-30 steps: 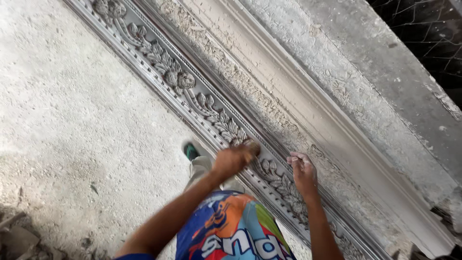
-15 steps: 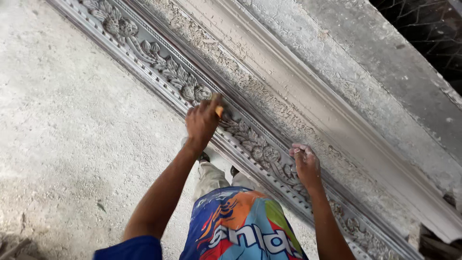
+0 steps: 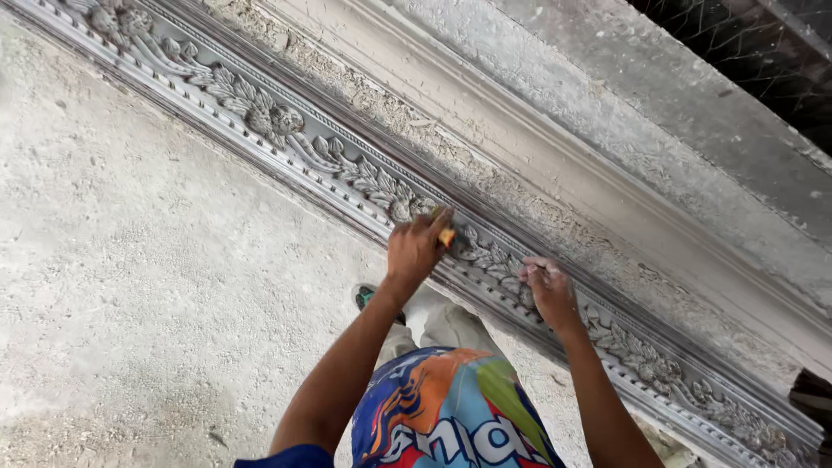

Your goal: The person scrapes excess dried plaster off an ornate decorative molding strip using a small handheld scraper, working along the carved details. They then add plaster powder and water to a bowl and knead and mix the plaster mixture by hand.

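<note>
A long grey moulding (image 3: 286,130) carved with leaves and flowers runs diagonally from upper left to lower right. My left hand (image 3: 414,250) is closed around a small tool with a yellow-orange handle (image 3: 447,236), whose tip rests on the carved leaves. My right hand (image 3: 548,293) lies a little further right on the same carved band, its fingers curled against the relief. Whether it holds anything is hidden. Both forearms reach up from the bottom of the view.
A brightly coloured cap (image 3: 446,407) fills the bottom centre, with grey trousers (image 3: 442,325) and a green-soled shoe (image 3: 367,299) beyond it. Rough pale plaster (image 3: 147,260) spreads left of the moulding. Plain stepped mouldings (image 3: 555,113) and wire mesh (image 3: 754,52) lie to the upper right.
My left hand slid up-left along the moulding, then came back right toward my right hand. The right hand stayed on the carved band. The view shifted slightly.
</note>
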